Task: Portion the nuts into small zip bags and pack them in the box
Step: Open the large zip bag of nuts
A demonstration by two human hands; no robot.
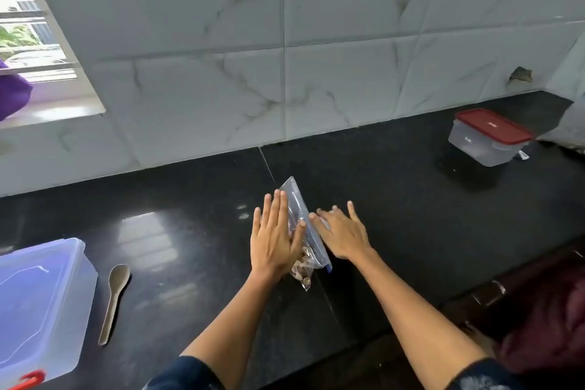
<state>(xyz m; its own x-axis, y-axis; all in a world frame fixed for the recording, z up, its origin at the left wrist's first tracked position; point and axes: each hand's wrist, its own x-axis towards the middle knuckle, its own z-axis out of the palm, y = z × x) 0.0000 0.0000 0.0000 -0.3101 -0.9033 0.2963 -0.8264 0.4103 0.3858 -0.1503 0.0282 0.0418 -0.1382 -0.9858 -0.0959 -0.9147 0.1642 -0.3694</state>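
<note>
A clear zip bag (pixel 297 203) lies flat on the black counter (pixel 411 215), with brown nuts (pixel 302 269) gathered at its near end. My left hand (pixel 275 237) presses flat on the bag's left side, fingers straight. To the right, my right hand (pixel 342 231) lies flat with its fingertips touching the bag's right edge. A clear box with a red lid (pixel 489 136) stands at the far right of the counter. A second clear plastic box with its lid on (pixel 38 304) sits at the near left.
A beige spoon (pixel 114 298) lies on the counter right of the near-left box. A marble-tiled wall (pixel 285 57) closes off the back. A window opening (pixel 34 51) is at the upper left, and a dark red shape (pixel 544 304) is at the lower right.
</note>
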